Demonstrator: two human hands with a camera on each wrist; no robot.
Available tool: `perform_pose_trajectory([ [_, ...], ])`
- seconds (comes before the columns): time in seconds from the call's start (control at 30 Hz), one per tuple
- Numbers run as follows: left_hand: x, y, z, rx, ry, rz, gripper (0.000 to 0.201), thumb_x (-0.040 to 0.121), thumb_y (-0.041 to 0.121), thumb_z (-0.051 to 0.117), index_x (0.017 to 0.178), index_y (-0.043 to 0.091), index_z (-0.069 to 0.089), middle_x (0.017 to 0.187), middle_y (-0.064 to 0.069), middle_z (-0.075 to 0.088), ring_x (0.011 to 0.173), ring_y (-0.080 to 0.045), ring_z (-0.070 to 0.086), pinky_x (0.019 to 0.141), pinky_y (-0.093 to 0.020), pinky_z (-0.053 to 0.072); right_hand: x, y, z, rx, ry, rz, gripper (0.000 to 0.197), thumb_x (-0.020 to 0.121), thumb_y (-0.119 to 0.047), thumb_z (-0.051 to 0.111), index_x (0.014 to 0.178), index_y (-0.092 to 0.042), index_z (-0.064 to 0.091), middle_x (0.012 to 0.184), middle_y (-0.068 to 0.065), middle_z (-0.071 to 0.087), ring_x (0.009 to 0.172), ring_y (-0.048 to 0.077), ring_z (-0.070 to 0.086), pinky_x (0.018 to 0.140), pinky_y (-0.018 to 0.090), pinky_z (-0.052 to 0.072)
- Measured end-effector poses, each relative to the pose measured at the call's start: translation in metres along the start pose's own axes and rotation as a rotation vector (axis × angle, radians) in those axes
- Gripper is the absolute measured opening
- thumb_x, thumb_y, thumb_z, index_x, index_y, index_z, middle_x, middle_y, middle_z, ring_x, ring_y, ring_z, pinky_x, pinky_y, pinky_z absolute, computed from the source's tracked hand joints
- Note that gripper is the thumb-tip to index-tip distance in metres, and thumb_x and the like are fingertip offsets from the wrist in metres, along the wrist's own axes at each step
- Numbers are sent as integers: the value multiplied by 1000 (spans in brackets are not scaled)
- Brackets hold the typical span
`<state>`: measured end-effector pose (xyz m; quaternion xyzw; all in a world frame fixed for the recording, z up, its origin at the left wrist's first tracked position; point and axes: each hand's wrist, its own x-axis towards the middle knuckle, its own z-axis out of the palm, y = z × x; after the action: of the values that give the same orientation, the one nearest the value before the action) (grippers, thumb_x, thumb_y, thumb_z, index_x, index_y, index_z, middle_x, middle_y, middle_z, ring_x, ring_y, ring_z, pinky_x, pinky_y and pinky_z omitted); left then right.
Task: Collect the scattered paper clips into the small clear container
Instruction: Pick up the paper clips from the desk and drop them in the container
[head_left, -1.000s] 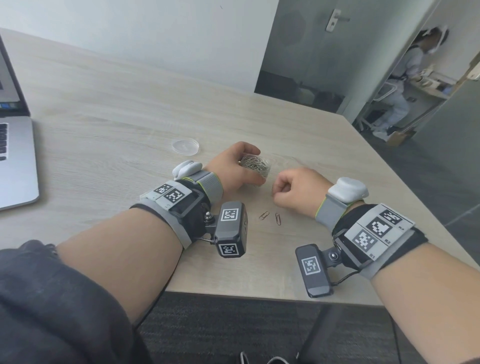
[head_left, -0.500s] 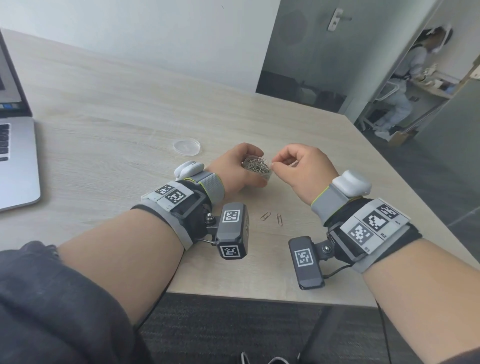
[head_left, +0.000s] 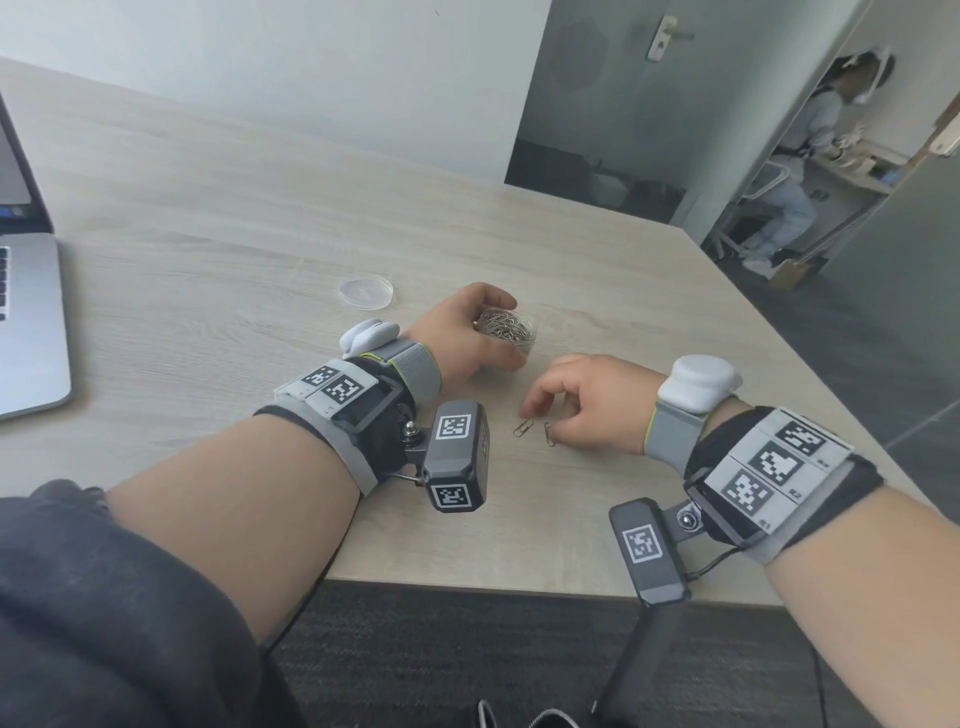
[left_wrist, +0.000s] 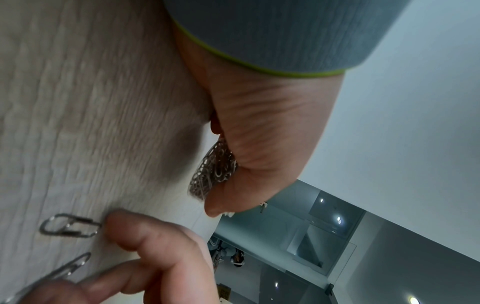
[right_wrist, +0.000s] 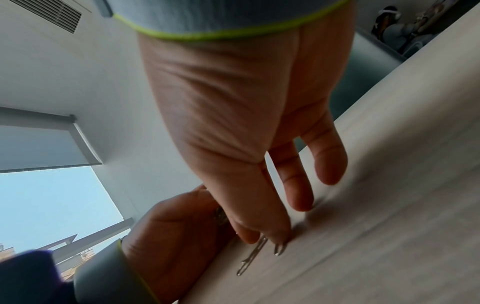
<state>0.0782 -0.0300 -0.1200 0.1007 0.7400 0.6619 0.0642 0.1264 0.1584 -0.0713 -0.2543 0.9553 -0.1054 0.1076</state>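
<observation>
My left hand grips the small clear container, which stands on the table full of silver paper clips. Two loose paper clips lie side by side on the wood just in front of it. My right hand reaches down onto them with curved fingers. Its index fingertip touches the end of one clip, and the thumb lies by the other clip. Neither clip is lifted. The right wrist view has both clips at the fingertips.
A clear round lid lies on the table behind and to the left of the container. An open laptop sits at the far left. The table's front edge is near my wrists. A person sits beyond the doorway at the right.
My right hand came away from the container's mouth and dropped toward me onto the two loose clips. The left hand has kept hold of the container in the same place.
</observation>
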Motion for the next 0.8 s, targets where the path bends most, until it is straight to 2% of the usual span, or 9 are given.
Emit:
perform_pose_trajectory([
  [0.13, 4, -5, -2, 37, 4, 6, 56, 75, 5, 85, 121, 26, 61, 99, 1, 68, 77, -12, 63, 59, -14, 52, 7, -7, -1, -24, -45, 0, 24, 75, -15, 69, 92, -32, 72, 89, -13, 61, 66, -9, 50, 72, 20, 45],
  [0.2, 5, -6, -2, 43, 11, 11, 53, 78, 2, 83, 120, 25, 61, 96, 2, 67, 76, -13, 63, 58, -14, 51, 9, -11, -1, -26, -68, 26, 18, 75, -18, 68, 82, -34, 68, 79, -14, 64, 62, -5, 52, 68, 21, 48],
  [0.3, 3, -4, -1, 42, 9, 15, 59, 68, 10, 88, 118, 28, 61, 95, 3, 68, 76, -13, 64, 62, -17, 53, 10, -17, 2, -31, -90, 80, 11, 76, -18, 65, 81, -28, 66, 65, -14, 61, 57, -1, 53, 61, 21, 46],
  [0.4, 2, -2, 1, 33, 17, 4, 63, 55, 24, 82, 114, 33, 62, 99, 2, 70, 79, -13, 66, 72, -26, 56, 11, -17, 5, -42, -85, 129, 4, 77, -22, 64, 80, -24, 64, 61, -12, 61, 56, 6, 54, 58, 23, 46],
  [0.47, 2, -2, 1, 27, 15, 3, 64, 54, 25, 82, 114, 34, 62, 99, 3, 70, 79, -13, 66, 71, -25, 56, 11, -14, 5, -13, -79, 154, 2, 78, -22, 63, 79, -22, 64, 59, -10, 62, 54, 7, 53, 58, 24, 46],
  [0.6, 2, -2, -1, 25, 5, 1, 60, 64, 15, 88, 116, 31, 62, 100, 3, 69, 76, -12, 65, 64, -21, 56, 6, -8, 4, 120, -95, 209, 7, 81, -18, 56, 79, -20, 62, 55, -5, 64, 49, 14, 54, 54, 25, 45],
  [0.7, 2, -1, 0, 21, -3, 0, 62, 55, 23, 83, 113, 33, 61, 102, 1, 70, 80, -14, 65, 72, -26, 56, 2, -6, 2, 241, -105, 240, 9, 81, -13, 54, 83, -20, 58, 57, 0, 66, 50, 21, 54, 52, 29, 45],
  [0.8, 3, -2, 1, 10, -7, -1, 59, 54, 23, 82, 109, 35, 61, 102, 0, 70, 81, -16, 65, 77, -31, 56, 1, -8, 1, 193, -136, 228, 13, 78, -16, 61, 85, -26, 56, 57, -2, 64, 46, 17, 54, 52, 29, 46],
])
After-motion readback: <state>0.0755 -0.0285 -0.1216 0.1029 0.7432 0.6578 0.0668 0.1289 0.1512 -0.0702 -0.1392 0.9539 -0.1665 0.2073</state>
